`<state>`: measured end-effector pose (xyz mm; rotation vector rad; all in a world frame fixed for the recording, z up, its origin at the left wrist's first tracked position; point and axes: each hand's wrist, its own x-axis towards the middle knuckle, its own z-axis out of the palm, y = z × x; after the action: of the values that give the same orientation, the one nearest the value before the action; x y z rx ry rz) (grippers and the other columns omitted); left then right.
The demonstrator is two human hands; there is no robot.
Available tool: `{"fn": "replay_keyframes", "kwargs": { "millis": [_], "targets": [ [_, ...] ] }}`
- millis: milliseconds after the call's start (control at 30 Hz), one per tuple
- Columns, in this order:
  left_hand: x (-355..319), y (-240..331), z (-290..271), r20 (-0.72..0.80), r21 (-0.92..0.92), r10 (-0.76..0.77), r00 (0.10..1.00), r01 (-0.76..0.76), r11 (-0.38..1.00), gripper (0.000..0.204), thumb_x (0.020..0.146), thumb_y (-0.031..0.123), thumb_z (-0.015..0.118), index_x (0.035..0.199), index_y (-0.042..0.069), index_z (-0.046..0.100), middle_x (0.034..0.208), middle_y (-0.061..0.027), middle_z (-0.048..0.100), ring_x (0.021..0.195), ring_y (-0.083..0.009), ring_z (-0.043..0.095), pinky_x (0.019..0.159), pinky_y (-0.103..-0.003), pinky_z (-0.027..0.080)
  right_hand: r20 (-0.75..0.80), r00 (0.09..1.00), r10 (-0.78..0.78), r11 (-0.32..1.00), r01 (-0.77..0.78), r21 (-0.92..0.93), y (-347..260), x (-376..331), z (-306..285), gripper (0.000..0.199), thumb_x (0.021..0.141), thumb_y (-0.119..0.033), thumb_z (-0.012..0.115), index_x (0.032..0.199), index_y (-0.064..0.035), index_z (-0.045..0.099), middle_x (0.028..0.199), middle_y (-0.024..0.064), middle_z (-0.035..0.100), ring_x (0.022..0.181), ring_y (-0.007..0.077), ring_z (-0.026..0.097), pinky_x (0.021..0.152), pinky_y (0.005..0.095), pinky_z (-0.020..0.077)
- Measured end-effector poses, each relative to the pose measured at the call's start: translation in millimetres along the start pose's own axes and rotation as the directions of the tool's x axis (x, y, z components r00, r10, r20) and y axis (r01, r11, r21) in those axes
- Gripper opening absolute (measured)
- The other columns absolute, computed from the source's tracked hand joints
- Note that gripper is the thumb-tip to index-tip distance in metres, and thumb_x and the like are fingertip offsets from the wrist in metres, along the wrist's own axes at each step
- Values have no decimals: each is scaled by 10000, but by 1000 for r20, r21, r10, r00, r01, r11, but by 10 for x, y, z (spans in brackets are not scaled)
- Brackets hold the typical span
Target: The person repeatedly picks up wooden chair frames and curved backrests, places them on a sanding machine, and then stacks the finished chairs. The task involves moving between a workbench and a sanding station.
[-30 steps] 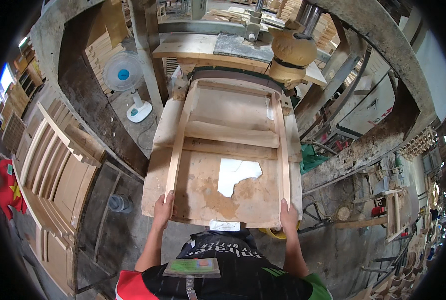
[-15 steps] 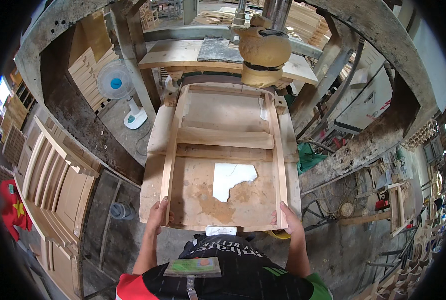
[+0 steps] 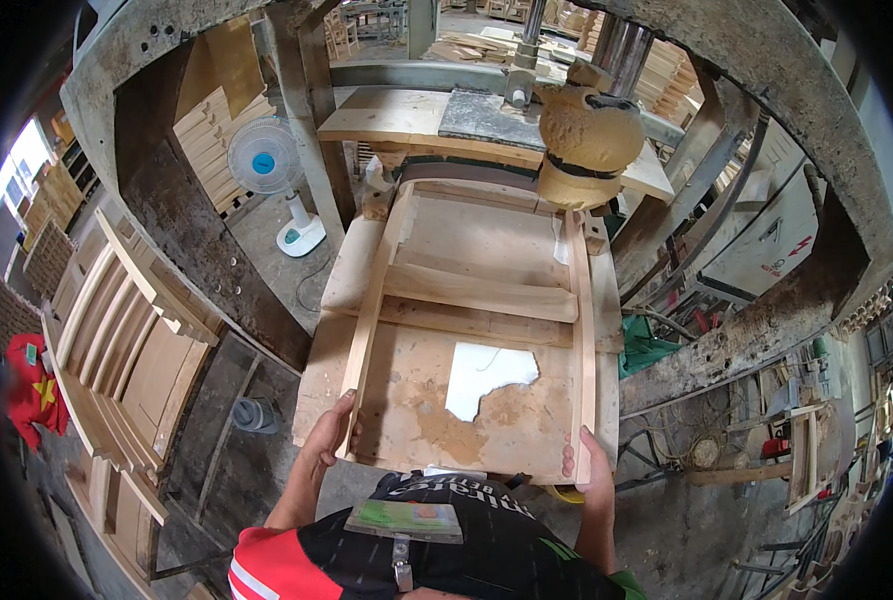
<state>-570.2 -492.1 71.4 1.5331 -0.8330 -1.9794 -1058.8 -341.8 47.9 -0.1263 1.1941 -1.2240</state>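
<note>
A pale wooden chair-back-like frame point(image 3: 482, 287) lies on a worn board point(image 3: 324, 360). It has two long side rails, a crossbar and a curved far rail. My left hand point(image 3: 329, 432) is closed round the near end of the left rail. At the near end of the right rail, my right hand point(image 3: 594, 468) grips in the same way, thumb outside. The far rail rests against a dark curved edge of the press, between two small wooden blocks point(image 3: 377, 205). A torn white sheet point(image 3: 487, 380) lies on the board between the rails.
A yellowish foam-wrapped part point(image 3: 589, 135) hangs over the frame's far right corner. Heavy metal press uprights point(image 3: 207, 230) stand on both sides. At left are a standing fan point(image 3: 264, 160), a bucket point(image 3: 255, 414) and stacked slatted wooden pieces point(image 3: 117, 330). A green cloth point(image 3: 647, 343) hangs at right.
The view has shifted and tilted, so the scene sits further right and slightly lower. Both hands still hold the rail ends, and the frame stays in about the same place on the board.
</note>
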Motion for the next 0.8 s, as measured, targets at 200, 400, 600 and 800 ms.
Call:
{"fn": "replay_keyframes", "kwargs": {
  "millis": [200,400,600,800],
  "targets": [
    [75,7,7,-7,-7,19,1000,-19,1000,608,1037,668,428,1031,76,564,728,-51,543,532,-215,546,467,-377,493,-42,999,23,1000,-24,-18,-43,-22,8,430,1014,-497,608,1089,-74,599,706,47,582,507,179,534,472,339,425],
    [99,-15,-14,6,-22,-33,999,34,999,572,1028,666,452,1031,108,578,726,-44,553,548,-205,555,483,-356,479,16,999,36,999,-36,14,-32,6,-43,438,1050,-496,543,1144,-70,587,715,50,568,537,185,543,496,348,442],
    [80,-3,18,-7,-52,-42,999,42,998,631,985,726,485,1067,108,584,685,-24,564,527,-175,549,467,-315,462,9,1000,10,1000,-10,-24,-52,-1,-40,447,1024,-488,604,1188,-74,585,755,43,585,556,174,553,502,337,439],
    [100,0,28,6,-40,-60,998,61,997,632,999,708,480,1081,91,589,685,-34,576,543,-182,567,482,-341,481,31,1000,1,1000,-2,24,31,46,-74,428,1030,-477,608,1185,-79,601,766,46,597,557,166,561,499,328,450]
  ]
}}
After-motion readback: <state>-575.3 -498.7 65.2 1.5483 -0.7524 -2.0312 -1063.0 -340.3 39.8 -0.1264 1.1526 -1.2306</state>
